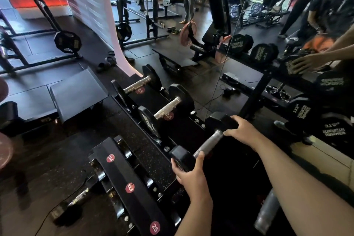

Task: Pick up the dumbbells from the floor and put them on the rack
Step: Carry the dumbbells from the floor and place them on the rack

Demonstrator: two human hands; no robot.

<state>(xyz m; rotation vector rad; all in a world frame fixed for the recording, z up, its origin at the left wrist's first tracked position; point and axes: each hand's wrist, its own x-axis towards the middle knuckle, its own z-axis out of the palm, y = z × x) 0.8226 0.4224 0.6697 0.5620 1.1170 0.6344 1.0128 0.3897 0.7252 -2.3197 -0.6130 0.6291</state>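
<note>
Head view: a black dumbbell (206, 141) is held at centre-right of the frame, over the upper tier of the rack (178, 130). The left hand (188, 175) is clamped on its near head; the right hand (242, 130) is apparently laid on its far head. Another dumbbell (72, 204) lies on the floor at lower left.

Head-worn view, angled down, close over rack (134, 184), mirror (268, 25) ahead
</note>
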